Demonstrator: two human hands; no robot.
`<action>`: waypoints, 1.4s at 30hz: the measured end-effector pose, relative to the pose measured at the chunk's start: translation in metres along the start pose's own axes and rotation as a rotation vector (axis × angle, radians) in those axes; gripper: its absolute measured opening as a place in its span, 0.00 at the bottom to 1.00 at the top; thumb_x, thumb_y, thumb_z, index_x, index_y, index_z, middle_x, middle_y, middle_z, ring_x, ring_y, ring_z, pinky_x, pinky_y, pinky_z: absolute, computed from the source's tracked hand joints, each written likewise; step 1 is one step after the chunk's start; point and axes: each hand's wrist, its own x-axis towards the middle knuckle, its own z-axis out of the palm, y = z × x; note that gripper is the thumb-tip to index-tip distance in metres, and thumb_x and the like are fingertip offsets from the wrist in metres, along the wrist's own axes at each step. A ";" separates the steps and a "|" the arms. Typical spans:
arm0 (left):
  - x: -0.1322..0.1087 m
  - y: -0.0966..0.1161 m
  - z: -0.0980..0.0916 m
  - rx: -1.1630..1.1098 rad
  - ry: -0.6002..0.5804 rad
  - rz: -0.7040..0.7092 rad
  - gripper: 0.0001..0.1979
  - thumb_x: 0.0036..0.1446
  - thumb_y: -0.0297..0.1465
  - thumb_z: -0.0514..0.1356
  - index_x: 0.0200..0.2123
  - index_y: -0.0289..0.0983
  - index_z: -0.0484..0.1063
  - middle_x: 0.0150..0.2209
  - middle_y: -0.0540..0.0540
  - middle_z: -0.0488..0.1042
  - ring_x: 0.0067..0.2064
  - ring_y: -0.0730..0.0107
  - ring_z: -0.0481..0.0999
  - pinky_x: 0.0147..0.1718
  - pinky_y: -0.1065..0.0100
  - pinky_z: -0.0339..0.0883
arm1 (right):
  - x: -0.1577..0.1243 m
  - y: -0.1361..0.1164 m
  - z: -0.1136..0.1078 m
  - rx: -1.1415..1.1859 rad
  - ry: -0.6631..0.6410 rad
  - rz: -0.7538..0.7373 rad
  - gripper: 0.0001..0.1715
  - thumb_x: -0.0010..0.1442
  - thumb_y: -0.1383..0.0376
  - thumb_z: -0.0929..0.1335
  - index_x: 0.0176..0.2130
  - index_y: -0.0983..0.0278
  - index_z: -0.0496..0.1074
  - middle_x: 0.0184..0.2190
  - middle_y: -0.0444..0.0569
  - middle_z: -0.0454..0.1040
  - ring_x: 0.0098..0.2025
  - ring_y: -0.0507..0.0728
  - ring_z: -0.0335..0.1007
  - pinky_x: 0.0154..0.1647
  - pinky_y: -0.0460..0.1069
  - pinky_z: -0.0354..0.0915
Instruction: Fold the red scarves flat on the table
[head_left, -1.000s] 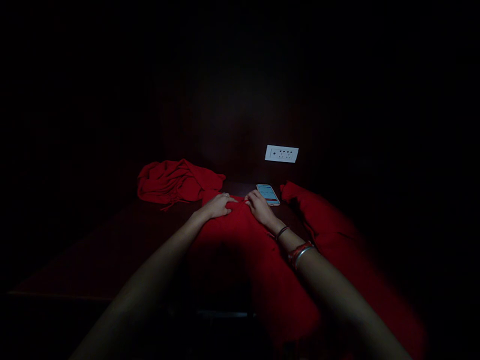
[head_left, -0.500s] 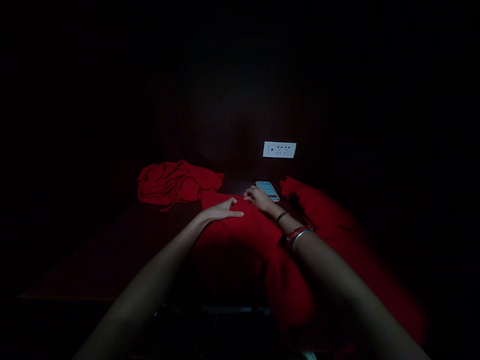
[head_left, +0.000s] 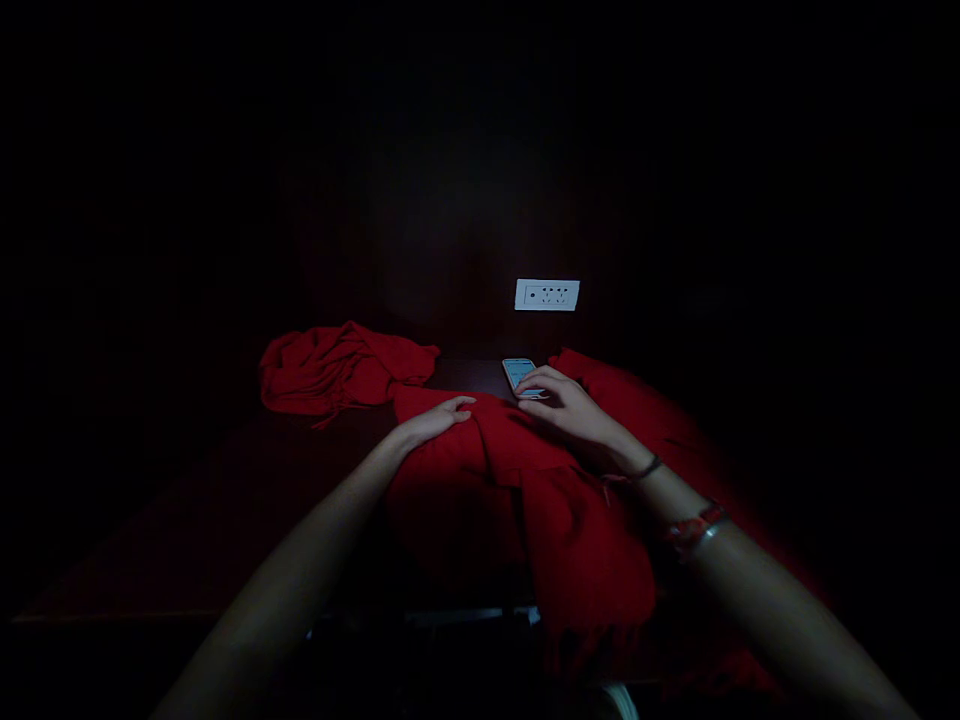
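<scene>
A red cloth lies spread over a dark table and hangs off its near edge. My left hand rests flat on the cloth's far part, fingers stretched out. My right hand lies on the cloth further right, fingers spread, its fingertips next to a phone with a lit screen. Bangles and a thread band sit on my right wrist. The scene is very dark.
A second red cloth lies crumpled at the table's far left. More red fabric is heaped to the right of the phone. A white socket panel is on the dark wall behind.
My right hand has slid to the right and back along the cloth, and a fold has formed beneath it. My left hand has flattened and stayed almost in place.
</scene>
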 end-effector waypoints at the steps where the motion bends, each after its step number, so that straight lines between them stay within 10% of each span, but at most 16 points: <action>1: 0.001 0.001 0.001 -0.005 -0.026 -0.039 0.26 0.48 0.30 0.51 0.52 0.29 0.57 0.54 0.39 0.57 0.54 0.63 0.58 0.51 0.64 0.51 | -0.014 -0.008 -0.007 -0.012 -0.082 -0.055 0.16 0.53 0.60 0.63 0.42 0.62 0.67 0.43 0.49 0.63 0.44 0.54 0.59 0.45 0.50 0.56; 6: 0.000 0.010 0.008 0.103 0.046 0.041 0.24 0.53 0.33 0.45 0.52 0.30 0.56 0.55 0.41 0.57 0.55 0.67 0.56 0.54 0.67 0.46 | -0.046 -0.023 0.000 -0.309 -0.254 -0.102 0.22 0.54 0.63 0.63 0.49 0.61 0.60 0.42 0.51 0.64 0.44 0.57 0.58 0.45 0.53 0.55; 17: -0.008 0.028 0.016 0.076 -0.012 0.136 0.20 0.52 0.33 0.49 0.47 0.31 0.64 0.50 0.42 0.64 0.50 0.65 0.63 0.51 0.63 0.52 | -0.004 0.012 0.019 -0.538 -0.002 -0.158 0.09 0.56 0.71 0.57 0.32 0.66 0.64 0.30 0.49 0.65 0.31 0.53 0.57 0.33 0.46 0.54; 33: -0.009 0.030 0.017 -0.035 0.089 0.015 0.23 0.50 0.26 0.45 0.51 0.28 0.59 0.52 0.41 0.61 0.53 0.67 0.59 0.53 0.65 0.48 | 0.002 0.025 0.016 -0.117 -0.242 -0.172 0.16 0.51 0.69 0.63 0.42 0.67 0.69 0.43 0.52 0.61 0.46 0.54 0.58 0.48 0.49 0.55; 42: -0.007 0.026 0.019 -0.130 0.075 0.011 0.23 0.49 0.26 0.47 0.50 0.28 0.60 0.51 0.41 0.62 0.51 0.67 0.61 0.52 0.66 0.50 | 0.000 0.010 0.023 -0.106 -0.238 -0.033 0.03 0.44 0.72 0.66 0.23 0.70 0.70 0.41 0.54 0.61 0.45 0.55 0.58 0.47 0.47 0.55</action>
